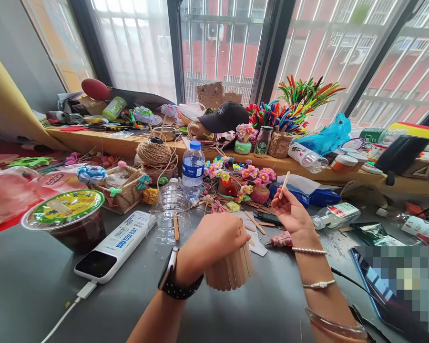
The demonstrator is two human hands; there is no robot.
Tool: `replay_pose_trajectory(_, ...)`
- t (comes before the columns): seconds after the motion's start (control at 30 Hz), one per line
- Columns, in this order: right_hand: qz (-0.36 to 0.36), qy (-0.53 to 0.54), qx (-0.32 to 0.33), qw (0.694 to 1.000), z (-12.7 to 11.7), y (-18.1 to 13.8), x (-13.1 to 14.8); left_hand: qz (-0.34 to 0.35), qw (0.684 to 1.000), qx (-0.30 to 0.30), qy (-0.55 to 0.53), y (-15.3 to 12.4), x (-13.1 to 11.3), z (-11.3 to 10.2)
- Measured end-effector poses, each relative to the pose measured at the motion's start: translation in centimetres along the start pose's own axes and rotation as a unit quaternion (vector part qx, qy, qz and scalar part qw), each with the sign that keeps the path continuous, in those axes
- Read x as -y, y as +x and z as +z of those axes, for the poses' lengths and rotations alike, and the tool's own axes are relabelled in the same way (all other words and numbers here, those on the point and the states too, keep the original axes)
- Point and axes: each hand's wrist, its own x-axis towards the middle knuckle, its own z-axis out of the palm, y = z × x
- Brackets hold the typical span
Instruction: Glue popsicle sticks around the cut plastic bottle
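My left hand (216, 245) is closed over the top of a round cup-like piece made of popsicle sticks (229, 274), its sticks side by side with rounded ends pointing down. Part of that piece is hidden behind the hand. Raised to the right, my right hand (291, 209) pinches a single popsicle stick (285, 185) that points upward. Below and left of the right hand lies a pink glue gun (280, 239) with its nozzle toward the left. Loose sticks (255, 223) and a white sheet (259, 248) lie behind the stick piece.
A sealed cup of dark drink (75, 228) and a white power bank (116, 247) with a cable stand left. Behind are a cut plastic bottle (169, 209), a water bottle (193, 171), twine (155, 155) and pipe-cleaner flowers (260, 176). A tablet or phone (370, 286) lies right.
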Motion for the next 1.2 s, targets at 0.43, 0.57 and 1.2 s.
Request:
replay_pose_trajectory(0.43, 0.057, 0.161, 0.029, 0.985, 2.1, -2.9, 2.0, -0.014, 0.992, -0.107, -0.064, 3.0, 0.6, 2.2)
replay_pose_trajectory(0.57, 0.050, 0.114, 0.051, 0.991, 2.2, -3.5, 2.5, 0.073, 0.983, -0.085, -0.143, 3.1, 1.3, 2.1)
replay_pose_trajectory(1.2, 0.068, -0.180, 0.253, 0.948, 1.8, -5.0, 4.2, 0.134, 0.929, -0.053, -0.340, 4.3, 3.4, 3.2)
